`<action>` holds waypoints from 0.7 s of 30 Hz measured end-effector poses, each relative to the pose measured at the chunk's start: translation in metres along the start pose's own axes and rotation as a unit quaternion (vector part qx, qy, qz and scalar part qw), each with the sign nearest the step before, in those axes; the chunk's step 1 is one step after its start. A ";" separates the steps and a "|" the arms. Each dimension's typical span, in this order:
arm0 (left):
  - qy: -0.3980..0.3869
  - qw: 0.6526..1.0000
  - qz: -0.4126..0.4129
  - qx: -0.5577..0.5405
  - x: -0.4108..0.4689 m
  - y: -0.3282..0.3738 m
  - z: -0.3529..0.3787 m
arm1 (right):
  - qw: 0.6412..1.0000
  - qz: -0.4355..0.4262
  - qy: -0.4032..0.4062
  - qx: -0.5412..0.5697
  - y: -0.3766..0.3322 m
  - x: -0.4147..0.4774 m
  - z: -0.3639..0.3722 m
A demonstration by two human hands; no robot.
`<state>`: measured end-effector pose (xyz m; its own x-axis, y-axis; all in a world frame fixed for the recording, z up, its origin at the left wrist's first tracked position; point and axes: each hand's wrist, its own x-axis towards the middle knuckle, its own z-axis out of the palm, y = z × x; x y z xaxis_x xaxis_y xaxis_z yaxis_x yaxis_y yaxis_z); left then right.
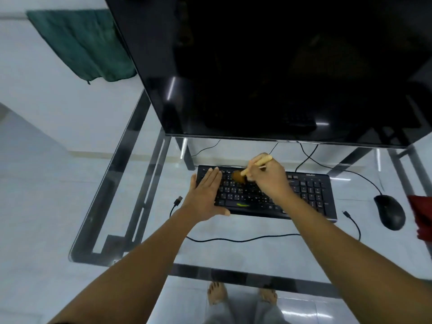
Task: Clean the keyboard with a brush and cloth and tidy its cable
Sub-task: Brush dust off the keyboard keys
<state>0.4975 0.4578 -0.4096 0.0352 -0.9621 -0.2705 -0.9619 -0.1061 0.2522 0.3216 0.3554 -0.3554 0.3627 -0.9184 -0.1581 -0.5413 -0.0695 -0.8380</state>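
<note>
A black keyboard [308, 192] lies on the glass desk [140, 160] below the monitor. My left hand [205, 195] lies flat with straight fingers on the keyboard's left end, thumb along its front edge. My right hand [266, 176] grips a wooden-handled brush [243, 174]; its brown bristles touch the upper rows of keys left of centre. A black cable [233, 240] with a USB plug at its left end runs loosely across the desk in front of the keyboard. A red cloth [422, 216] sits at the right edge.
A large dark monitor [280, 66] looms over the back of the desk. A black mouse [389, 212] lies right of the keyboard, its cord curving behind. A green towel [81, 43] hangs at the upper left. My bare feet show through the glass.
</note>
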 end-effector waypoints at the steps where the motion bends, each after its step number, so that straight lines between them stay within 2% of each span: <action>1: 0.013 1.000 -0.013 -0.024 -0.002 -0.004 0.001 | 0.997 0.031 -0.067 0.015 0.000 -0.003 0.005; 2: 0.024 0.998 -0.027 -0.044 -0.004 -0.008 0.002 | 0.994 0.044 -0.096 0.005 0.001 -0.005 0.008; 3: 0.031 0.997 -0.038 -0.058 -0.006 -0.014 0.002 | 0.996 0.036 -0.075 -0.027 0.002 -0.006 0.009; 5: 0.028 0.996 -0.053 -0.072 -0.010 -0.026 0.002 | 0.996 -0.017 0.060 -0.060 0.005 -0.006 0.006; 6: 0.023 0.996 -0.053 -0.074 -0.011 -0.032 0.003 | 0.993 -0.036 0.101 -0.046 0.005 -0.008 0.005; 7: 0.013 0.996 -0.048 -0.075 -0.012 -0.036 0.003 | 0.995 -0.031 0.089 -0.020 0.005 -0.011 0.005; 8: 0.001 0.996 -0.043 -0.079 -0.012 -0.040 0.004 | 0.999 0.003 0.040 0.035 0.004 -0.015 0.008; 10: -0.014 0.995 -0.038 -0.092 -0.012 -0.042 0.006 | 0.985 0.089 -0.111 0.093 0.003 -0.024 0.018; 11: -0.014 0.995 -0.037 -0.097 -0.012 -0.043 0.008 | 0.984 0.093 -0.131 0.074 0.004 -0.027 0.021; 12: -0.010 0.994 -0.034 -0.100 -0.012 -0.044 0.009 | 0.989 0.078 -0.106 0.062 0.008 -0.026 0.025; 14: 0.003 0.995 -0.028 -0.101 -0.012 -0.046 0.011 | 0.999 0.021 0.024 0.038 0.006 -0.026 0.027; 15: 0.006 0.995 -0.024 -0.097 -0.013 -0.048 0.010 | 0.997 0.017 0.045 0.053 0.003 -0.026 0.028; 16: 0.006 0.996 -0.019 -0.090 -0.013 -0.050 0.010 | 0.996 0.030 0.022 0.081 -0.001 -0.025 0.032; 17: 0.008 0.997 -0.012 -0.080 -0.013 -0.052 0.010 | 0.993 0.055 -0.047 0.094 -0.006 -0.026 0.035; 18: 0.010 0.997 -0.003 -0.071 -0.012 -0.053 0.009 | 0.986 0.074 -0.123 0.080 -0.010 -0.026 0.038; 19: 0.010 0.998 0.007 -0.066 -0.010 -0.054 0.008 | 0.984 0.074 -0.154 0.057 -0.011 -0.024 0.040; 20: 0.006 0.998 0.013 -0.067 -0.007 -0.054 0.006 | 0.987 0.068 -0.135 0.055 -0.011 -0.020 0.041; 21: 0.002 0.997 0.017 -0.071 -0.004 -0.055 0.005 | 0.994 0.057 -0.070 0.061 -0.014 -0.015 0.041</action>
<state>0.5487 0.4690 -0.4272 0.0044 -0.9665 -0.2566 -0.9140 -0.1079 0.3910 0.3544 0.3864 -0.3628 0.4111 -0.8540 -0.3189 -0.4919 0.0867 -0.8663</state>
